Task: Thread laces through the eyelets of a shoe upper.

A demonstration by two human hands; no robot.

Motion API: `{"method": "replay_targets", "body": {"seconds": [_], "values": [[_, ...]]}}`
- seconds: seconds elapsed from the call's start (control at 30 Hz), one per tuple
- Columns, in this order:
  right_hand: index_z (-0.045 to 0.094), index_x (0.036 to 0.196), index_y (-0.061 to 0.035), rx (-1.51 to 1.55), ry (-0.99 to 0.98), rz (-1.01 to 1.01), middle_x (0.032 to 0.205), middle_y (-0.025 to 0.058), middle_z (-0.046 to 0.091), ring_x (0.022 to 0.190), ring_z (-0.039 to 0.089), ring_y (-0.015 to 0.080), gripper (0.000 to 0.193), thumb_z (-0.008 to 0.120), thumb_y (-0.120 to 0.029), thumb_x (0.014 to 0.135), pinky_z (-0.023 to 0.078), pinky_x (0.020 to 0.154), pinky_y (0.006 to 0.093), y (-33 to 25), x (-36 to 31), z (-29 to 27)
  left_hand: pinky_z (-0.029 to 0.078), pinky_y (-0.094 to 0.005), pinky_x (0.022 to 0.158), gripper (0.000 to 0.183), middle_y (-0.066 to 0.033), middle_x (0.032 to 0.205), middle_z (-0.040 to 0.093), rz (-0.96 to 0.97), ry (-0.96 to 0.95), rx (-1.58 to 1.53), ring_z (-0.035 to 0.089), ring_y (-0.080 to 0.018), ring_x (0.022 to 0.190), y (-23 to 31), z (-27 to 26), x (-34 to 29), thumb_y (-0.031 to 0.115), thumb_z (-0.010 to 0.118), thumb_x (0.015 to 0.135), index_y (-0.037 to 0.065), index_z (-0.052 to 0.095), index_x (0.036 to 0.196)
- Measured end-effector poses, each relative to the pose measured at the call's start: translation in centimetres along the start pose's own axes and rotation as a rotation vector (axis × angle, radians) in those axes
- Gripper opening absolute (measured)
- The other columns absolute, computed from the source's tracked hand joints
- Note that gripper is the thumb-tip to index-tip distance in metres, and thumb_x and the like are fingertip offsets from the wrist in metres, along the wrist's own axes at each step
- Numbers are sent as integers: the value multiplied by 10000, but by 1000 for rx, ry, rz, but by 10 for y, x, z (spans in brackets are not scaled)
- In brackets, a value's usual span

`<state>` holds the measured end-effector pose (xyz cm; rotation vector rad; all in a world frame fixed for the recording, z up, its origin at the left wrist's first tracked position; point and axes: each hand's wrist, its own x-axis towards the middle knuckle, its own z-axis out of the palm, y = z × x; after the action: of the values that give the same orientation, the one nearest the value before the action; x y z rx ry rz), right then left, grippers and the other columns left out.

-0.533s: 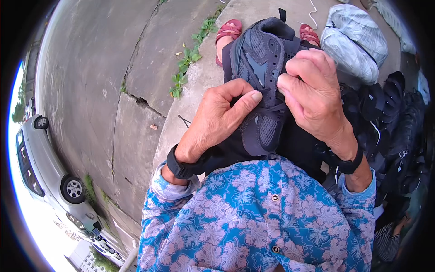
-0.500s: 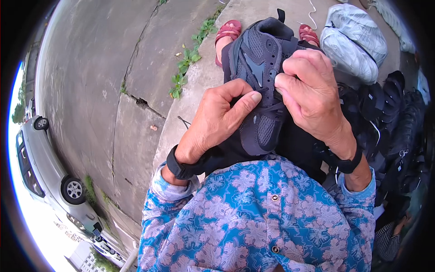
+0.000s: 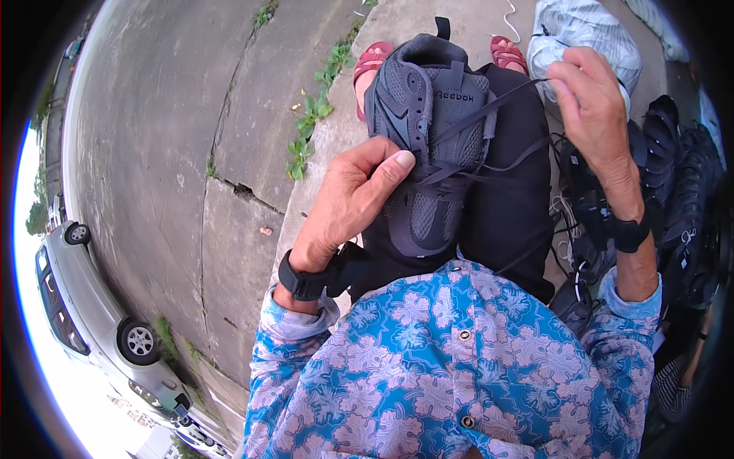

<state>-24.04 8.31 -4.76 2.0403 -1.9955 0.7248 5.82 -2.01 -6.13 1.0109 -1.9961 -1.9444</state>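
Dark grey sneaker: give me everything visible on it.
Dark grey sneaker: mesh-like panels, bluish-grey side mark, heel loop. It lies toe toward the person on black trousers. Upper left eyelets look unlaced. The left hand grips its left side; the right hand holds a lace out rightward.

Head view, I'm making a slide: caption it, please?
Left hand grips a dark grey shoe; right hand holds its lace taut.

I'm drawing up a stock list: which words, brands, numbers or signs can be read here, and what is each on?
Tongue of the grey shoe: one line of dark lettering, legible, but I don't copy out printed names.
Silver car, front plate: too small to read.
Dark shoes at the right: pale marks, too small to read.
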Motion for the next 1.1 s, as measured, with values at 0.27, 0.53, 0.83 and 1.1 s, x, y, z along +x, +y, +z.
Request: {"method": "replay_targets", "body": {"seconds": [0.27,0.53,0.83,1.1], "values": [[619,979,-99,226,-36,-20,1055,53,557,1052,526,269,247,702,-105,747,388,933,419,-45,-2,8,317,-299,670,233,44,669,324,317,230,-1001,313,-106,605,38,-114,-21,153,384,1017,-11,521,1111],[589,890,-79,97,8,-186,972,48,550,1021,512,208,141,619,-133,764,380,944,382,-68,-5,40,307,-495,1086,381,-187,1233,553,333,147,-1093,462,-348,1229,33,-127,-14,162,410,988,-55,440,1300],[501,870,-37,-339,-67,230,867,103,532,856,525,333,84,547,-76,811,432,719,445,118,-87,-11,402,-489,1017,414,-116,1229,607,140,36,-1141,531,-334,1184,21,-34,3,260,401,998,20,445,1333],[585,957,-70,176,2,3,1002,73,559,1004,537,277,224,689,-128,768,407,904,401,-9,-30,8,417,-484,1015,402,-124,1217,613,73,120,-1172,552,-320,1147,5,-31,-1,229,414,998,-2,445,1325]]}}
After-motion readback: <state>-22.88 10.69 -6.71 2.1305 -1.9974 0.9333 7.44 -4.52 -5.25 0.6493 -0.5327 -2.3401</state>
